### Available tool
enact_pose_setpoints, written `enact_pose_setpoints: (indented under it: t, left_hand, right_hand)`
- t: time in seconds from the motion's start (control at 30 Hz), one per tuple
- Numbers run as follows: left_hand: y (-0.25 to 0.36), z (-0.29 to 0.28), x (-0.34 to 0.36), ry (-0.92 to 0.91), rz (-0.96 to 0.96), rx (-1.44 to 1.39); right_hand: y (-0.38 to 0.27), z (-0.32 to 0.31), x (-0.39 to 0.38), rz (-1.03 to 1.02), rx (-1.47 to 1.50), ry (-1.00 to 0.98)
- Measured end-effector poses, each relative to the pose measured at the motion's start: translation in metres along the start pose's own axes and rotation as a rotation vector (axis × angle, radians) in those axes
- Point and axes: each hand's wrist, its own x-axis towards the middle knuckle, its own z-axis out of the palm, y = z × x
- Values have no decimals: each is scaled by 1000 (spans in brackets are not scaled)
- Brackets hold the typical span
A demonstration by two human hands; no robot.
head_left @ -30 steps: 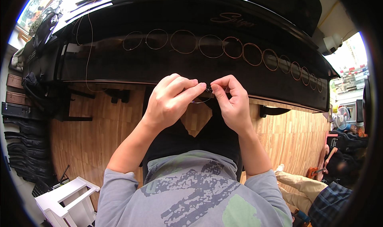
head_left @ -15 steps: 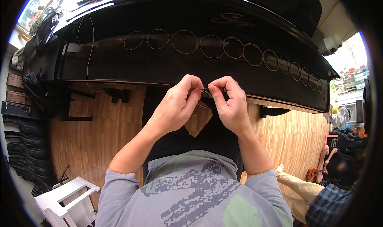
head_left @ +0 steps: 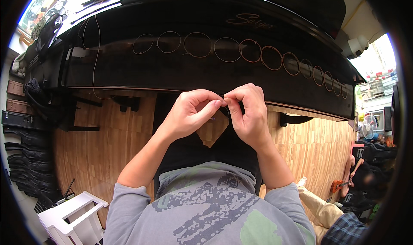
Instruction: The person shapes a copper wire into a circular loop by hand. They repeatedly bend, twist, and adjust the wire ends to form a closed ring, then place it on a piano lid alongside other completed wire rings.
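Both my hands are raised in front of the near edge of a glossy black piano point(head_left: 150, 75), fingertips almost meeting. Thumb and forefinger of my left hand point(head_left: 187, 115) pinch a thin wire string, mostly hidden by the fingers. My right hand point(head_left: 249, 114) pinches the same string right beside it. A faint curve of it shows just below the fingertips. Beyond my hands, several coiled strings point(head_left: 212, 44) lie in a curved row across the piano, some silvery, others copper-coloured. Farther left, a loose uncoiled string point(head_left: 99, 38) trails down over the piano's front edge.
Black cases point(head_left: 26, 154) are stacked along the left wall. A white wooden piece of furniture point(head_left: 77, 212) stands at lower left. At lower right are a person in a plaid shirt point(head_left: 344, 231) and another person with a small orange stringed instrument point(head_left: 337, 186). A fan point(head_left: 368, 126) stands at right.
My left hand has lowered slightly and turned flatter, its fingertips now closer to the right hand's. Less of the string shows between them. The plaid-shirted person has shifted at lower right.
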Motion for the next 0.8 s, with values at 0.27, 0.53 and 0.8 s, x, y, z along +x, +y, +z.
enact_pose_setpoints:
  t: [0.27,0.53,0.8]
  left_hand:
    - [-5,1,-3,-4,-25,-57]
    - [1,-4,-4,-12,31,101]
    - [-11,1,-6,22,140,-56]
  right_hand:
    - [-2,-1,0,21,-36,-20]
    - [1,-2,0,90,-4,-58]
    - [-5,2,-4,271,330,-167]
